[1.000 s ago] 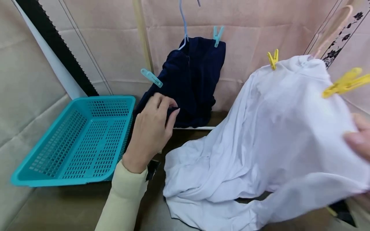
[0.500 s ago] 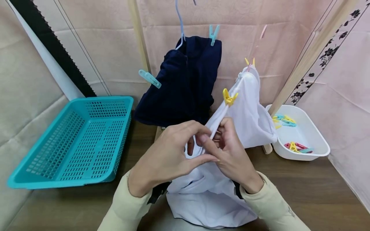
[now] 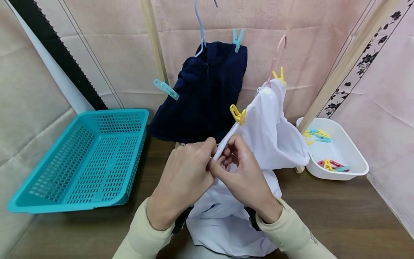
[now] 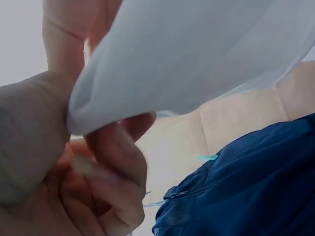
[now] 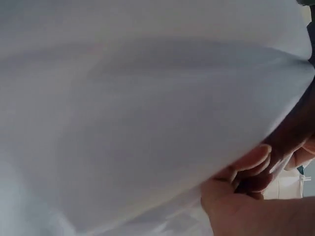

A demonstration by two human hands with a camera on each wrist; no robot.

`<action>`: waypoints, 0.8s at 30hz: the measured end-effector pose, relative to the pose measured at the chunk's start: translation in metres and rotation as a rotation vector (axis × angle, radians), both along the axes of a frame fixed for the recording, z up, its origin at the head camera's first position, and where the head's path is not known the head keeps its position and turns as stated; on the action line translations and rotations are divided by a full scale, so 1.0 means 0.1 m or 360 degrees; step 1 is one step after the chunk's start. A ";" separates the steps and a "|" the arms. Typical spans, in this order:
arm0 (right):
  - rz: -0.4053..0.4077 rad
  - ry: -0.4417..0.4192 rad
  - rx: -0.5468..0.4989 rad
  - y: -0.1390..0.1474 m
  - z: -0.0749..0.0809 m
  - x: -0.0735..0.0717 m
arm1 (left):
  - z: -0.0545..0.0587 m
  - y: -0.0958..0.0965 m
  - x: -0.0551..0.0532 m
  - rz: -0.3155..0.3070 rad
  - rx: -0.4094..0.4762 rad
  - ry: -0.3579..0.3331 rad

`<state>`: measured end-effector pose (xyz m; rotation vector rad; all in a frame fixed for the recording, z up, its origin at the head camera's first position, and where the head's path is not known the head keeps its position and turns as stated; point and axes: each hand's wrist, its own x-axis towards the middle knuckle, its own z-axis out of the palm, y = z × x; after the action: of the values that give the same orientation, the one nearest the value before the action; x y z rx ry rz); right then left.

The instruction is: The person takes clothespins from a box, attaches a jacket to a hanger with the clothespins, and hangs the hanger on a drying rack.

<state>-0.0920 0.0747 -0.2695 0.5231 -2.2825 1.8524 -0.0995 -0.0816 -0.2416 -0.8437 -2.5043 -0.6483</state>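
Note:
A white shirt hangs from a pink hanger, its lower part heaped towards the front. One yellow clothespin grips its left edge and another yellow clothespin sits near the hanger. Just below the nearer pin, my left hand holds the shirt's narrow folded edge. My right hand pinches the same edge from the other side, thumb and fingers close to the left hand. In the left wrist view, white cloth passes between curled fingers; in the right wrist view it fills most of the picture.
Behind my hands hangs a navy garment on a blue hanger, with light-blue clothespins. A turquoise basket stands at left. At right are a white tub holding several clothespins and a wooden post.
The white shirt has swung from the right to the middle, its left edge turned towards me. My left hand has left the navy garment and both hands have come together on the shirt's edge.

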 end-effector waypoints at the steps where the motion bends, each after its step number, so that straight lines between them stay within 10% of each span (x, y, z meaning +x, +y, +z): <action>1: -0.0003 0.0001 0.0027 0.01 0.01 0.00 | -0.01 0.01 0.00 0.0016 -0.0014 0.0028; 17: 0.0201 0.0076 0.0802 0.56 0.18 -0.12 | 0.04 -0.06 -0.06 0.0036 0.0061 0.0333; 24: 0.0090 -0.0023 0.1016 0.89 0.27 -0.18 | 0.14 -0.17 -0.05 -0.0010 0.0236 0.0439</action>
<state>-0.1103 0.1637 -0.2427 0.6517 -2.8752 1.1061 -0.1049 -0.0981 -0.2274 -0.8253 -2.1798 -0.6619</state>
